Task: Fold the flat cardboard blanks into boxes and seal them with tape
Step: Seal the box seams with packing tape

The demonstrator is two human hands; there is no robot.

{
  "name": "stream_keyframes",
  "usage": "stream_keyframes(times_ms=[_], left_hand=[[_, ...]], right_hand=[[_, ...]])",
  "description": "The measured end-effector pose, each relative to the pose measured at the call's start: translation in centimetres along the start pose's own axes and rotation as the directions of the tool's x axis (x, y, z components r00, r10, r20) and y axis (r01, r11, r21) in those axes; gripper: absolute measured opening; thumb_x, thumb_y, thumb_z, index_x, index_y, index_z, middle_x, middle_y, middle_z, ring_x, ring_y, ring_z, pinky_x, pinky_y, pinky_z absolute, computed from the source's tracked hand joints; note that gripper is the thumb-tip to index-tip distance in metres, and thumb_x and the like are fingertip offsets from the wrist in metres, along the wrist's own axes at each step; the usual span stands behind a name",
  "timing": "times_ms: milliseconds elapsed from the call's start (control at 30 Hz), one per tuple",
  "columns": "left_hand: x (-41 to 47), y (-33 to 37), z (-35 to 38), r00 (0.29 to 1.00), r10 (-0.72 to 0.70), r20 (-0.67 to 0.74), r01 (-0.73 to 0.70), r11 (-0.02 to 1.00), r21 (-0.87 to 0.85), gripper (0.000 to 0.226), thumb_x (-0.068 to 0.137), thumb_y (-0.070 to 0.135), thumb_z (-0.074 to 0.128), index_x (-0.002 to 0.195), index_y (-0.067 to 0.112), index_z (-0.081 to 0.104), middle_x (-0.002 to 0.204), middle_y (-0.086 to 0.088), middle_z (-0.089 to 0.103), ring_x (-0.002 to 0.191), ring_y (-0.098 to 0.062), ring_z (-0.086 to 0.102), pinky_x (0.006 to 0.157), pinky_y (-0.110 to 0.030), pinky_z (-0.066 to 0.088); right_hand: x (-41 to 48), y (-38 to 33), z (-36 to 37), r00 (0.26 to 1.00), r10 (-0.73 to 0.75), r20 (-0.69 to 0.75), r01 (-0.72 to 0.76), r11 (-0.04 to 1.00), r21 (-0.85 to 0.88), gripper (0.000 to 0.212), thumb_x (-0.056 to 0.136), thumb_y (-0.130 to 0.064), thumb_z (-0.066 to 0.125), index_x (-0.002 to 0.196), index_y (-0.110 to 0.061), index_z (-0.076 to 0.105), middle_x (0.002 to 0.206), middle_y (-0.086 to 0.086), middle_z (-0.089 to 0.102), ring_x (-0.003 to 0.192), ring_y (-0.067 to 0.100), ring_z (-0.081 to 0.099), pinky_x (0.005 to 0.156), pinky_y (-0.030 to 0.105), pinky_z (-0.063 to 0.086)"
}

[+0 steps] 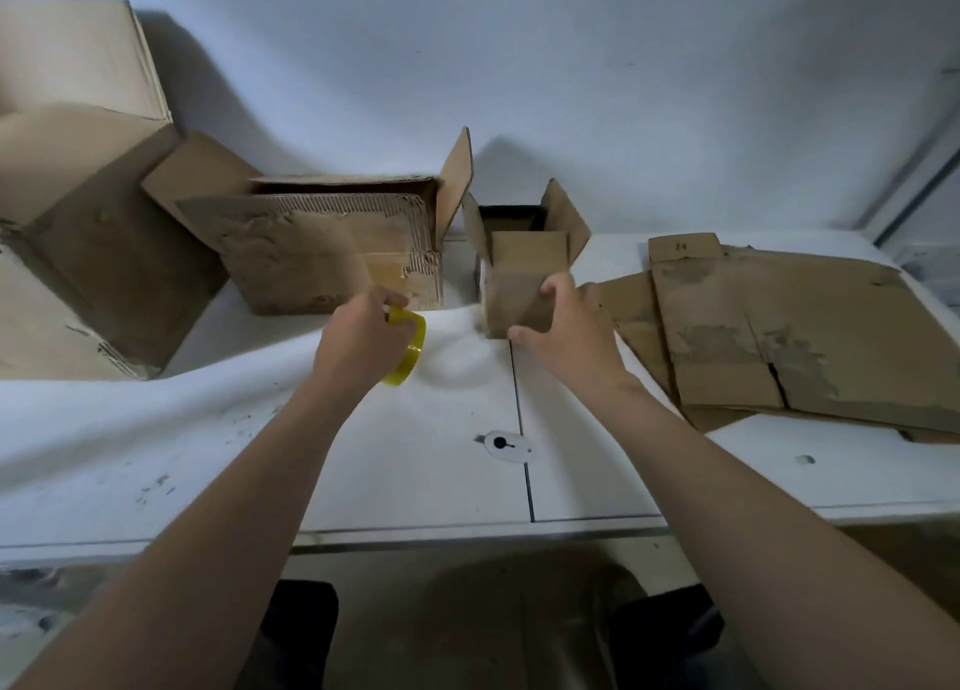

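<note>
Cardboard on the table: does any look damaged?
Yes. The open box left of centre has its outer paper torn off, baring corrugated ribs. The flat blanks on the right show peeled patches and a split.

A small brown box (522, 284) stands upright on the desk (415, 455), top flaps open, a yellow tape roll (408, 346) tilted just left, worn flat blanks (779, 326) stacked right.

Matt brown cardboard: small box (522, 294) and blanks (779, 315), the latter scuffed in patches. The torn box (311, 253) shows ribbed fluting where its paper is stripped. Glossy translucent yellow plastic: tape roll (411, 347); smooth matt white, scratched: desk (415, 481).
</note>
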State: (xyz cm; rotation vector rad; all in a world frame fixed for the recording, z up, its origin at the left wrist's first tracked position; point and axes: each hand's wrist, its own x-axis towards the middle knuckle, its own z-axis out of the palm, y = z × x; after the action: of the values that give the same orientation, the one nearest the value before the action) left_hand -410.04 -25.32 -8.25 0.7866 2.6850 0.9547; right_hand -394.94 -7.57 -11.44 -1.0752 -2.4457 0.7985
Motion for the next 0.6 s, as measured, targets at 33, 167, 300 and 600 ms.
stream_keyframes(times_ms=[33,167,300,600], left_hand=[[0.5,-0.5,0.0,1.000,-0.013,0.003,0.013,1.000,0.010,0.034,0.092,0.027,0.063,0.126,0.027,0.066,0.116,-0.004,0.067,0.096,-0.027,0.061,0.076,-0.034,0.051],[1.9,-2.1,0.1,0.999,-0.036,0.016,0.036,0.999,0.038,0.033,0.092,0.026,0.063,0.125,0.027,0.066,0.117,-0.004,0.066,0.098,-0.025,0.060,0.075,-0.031,0.046],[2.7,-2.6,0.0,0.999,-0.034,0.019,0.034,0.999,0.002,0.031,0.093,0.026,0.064,0.123,0.029,0.066,0.108,0.000,0.064,0.096,-0.023,0.061,0.076,-0.031,0.051],[2.1,-1.6,-0.3,0.997,0.052,0.049,-0.049,0.996,-0.073,0.028,0.094,0.025,0.065,0.122,0.028,0.065,0.089,0.005,0.061,0.086,-0.021,0.059,0.064,-0.028,0.046]], right_hand=[[0.5,-0.2,0.5,0.999,-0.005,0.048,0.007,0.999,-0.054,0.062,0.085,-0.043,0.074,0.134,-0.029,0.039,0.126,0.007,0.041,0.112,0.033,0.046,0.082,0.036,0.042],[2.9,-0.4,1.8,0.985,0.063,0.161,-0.036,0.986,-0.160,0.075,0.091,-0.045,0.061,0.155,-0.032,0.023,0.145,0.007,0.036,0.133,0.041,0.031,0.090,0.046,0.040],[4.4,-1.2,3.1,0.977,0.098,0.192,-0.055,0.974,-0.218,0.079,0.091,-0.035,0.058,0.158,-0.040,0.014,0.148,0.007,0.034,0.134,0.041,0.030,0.087,0.047,0.041],[5.3,-1.9,2.7,0.961,0.135,0.241,-0.088,0.977,-0.195,0.077,0.090,-0.028,0.056,0.155,-0.042,0.018,0.144,0.010,0.034,0.133,0.042,0.029,0.083,0.042,0.037]])
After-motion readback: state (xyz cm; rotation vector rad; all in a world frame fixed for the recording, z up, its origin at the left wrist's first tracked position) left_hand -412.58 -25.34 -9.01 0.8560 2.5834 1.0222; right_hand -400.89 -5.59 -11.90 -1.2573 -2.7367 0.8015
